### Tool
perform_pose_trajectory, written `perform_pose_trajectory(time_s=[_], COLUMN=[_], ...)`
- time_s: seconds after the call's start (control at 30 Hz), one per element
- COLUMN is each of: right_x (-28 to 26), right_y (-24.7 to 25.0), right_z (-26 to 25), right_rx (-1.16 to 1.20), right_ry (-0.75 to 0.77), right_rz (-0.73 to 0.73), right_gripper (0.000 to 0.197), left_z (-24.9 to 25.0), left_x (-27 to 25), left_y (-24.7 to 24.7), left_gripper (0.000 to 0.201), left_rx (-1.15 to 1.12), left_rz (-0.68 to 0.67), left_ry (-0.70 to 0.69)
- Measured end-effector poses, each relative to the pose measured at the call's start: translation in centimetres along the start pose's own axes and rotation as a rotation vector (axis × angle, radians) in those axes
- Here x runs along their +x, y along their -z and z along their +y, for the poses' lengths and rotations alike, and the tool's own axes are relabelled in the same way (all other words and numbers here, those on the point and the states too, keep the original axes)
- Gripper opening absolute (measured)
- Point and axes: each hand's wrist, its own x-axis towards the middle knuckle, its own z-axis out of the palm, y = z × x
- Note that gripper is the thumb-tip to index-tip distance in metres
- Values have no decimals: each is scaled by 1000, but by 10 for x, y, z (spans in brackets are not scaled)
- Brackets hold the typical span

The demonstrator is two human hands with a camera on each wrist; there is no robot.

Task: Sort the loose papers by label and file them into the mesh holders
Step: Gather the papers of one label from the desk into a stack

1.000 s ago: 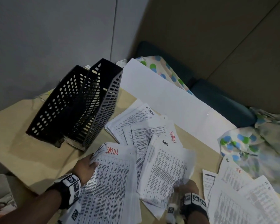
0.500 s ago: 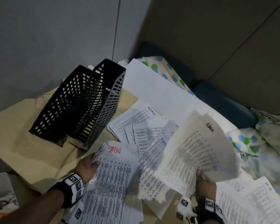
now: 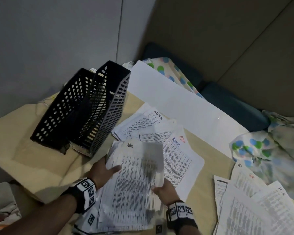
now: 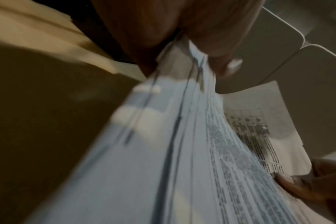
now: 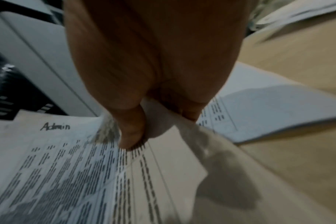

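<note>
A stack of printed papers (image 3: pixel 136 180) with "Admin" written on top lies between both hands near the table's front edge. My left hand (image 3: pixel 107 172) grips the stack's left edge, thumb on top; the left wrist view shows the stack (image 4: pixel 173 151) pinched edge-on. My right hand (image 3: pixel 161 189) pinches the top Admin sheet (image 5: pixel 67 166) at its right edge. Two black mesh holders (image 3: pixel 85 106) stand side by side at the back left. More Admin sheets (image 3: pixel 176 156) lie spread just right of the stack.
A large blank white sheet (image 3: pixel 176 100) lies behind the papers. Sheets marked HR (image 3: pixel 255 206) are fanned at the front right. Dotted cloth (image 3: pixel 255 150) is bunched at the right, and dark blue cushions (image 3: pixel 227 102) sit beyond the table (image 3: pixel 32 150).
My right hand lifted an Admin bundle up to the right, then swung it left and laid it on the stack under my left hand. The left hand's thumb now lies on top.
</note>
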Motion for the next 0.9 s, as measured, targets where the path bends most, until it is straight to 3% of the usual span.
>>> perform_pose_trajectory(time_s=[0.1, 0.2, 0.27, 0.33, 0.37, 0.5, 0.6, 0.67, 0.77, 0.9], right_x=[1, 13, 18, 22, 24, 21, 23, 27, 26, 29], right_y=[7, 21, 30, 30, 28, 14, 6, 5, 7, 4], right_z=[-15, -31, -39, -43, -47, -56, -55, -55, -55, -44], right_rx=[139, 341, 345, 296, 252, 131, 67, 47, -122, -93], right_ry=[118, 82, 104, 265, 341, 385, 335, 407, 414, 248], right_rz=[3, 215, 263, 225, 199, 69, 165, 248, 206, 191], right_gripper=[65, 91, 85, 61, 60, 79, 101, 90, 48, 42], left_z=[-1, 2, 2, 5, 8, 12, 13, 13, 13, 13], left_x=[-1, -4, -6, -8, -9, -2, 3, 3, 3, -1], left_y=[-2, -3, -4, -5, -5, 2, 6, 6, 3, 3], left_gripper=[51, 45, 29, 26, 30, 58, 62, 50, 37, 40], left_rx=[-71, -129, -125, -132, -146, -182, -88, -76, -111, -102], left_rz=[38, -28, -118, -177, -194, -161, -158, -163, -163, -167], left_ry=[41, 50, 29, 1, -23, -246, -271, -265, -268, -253])
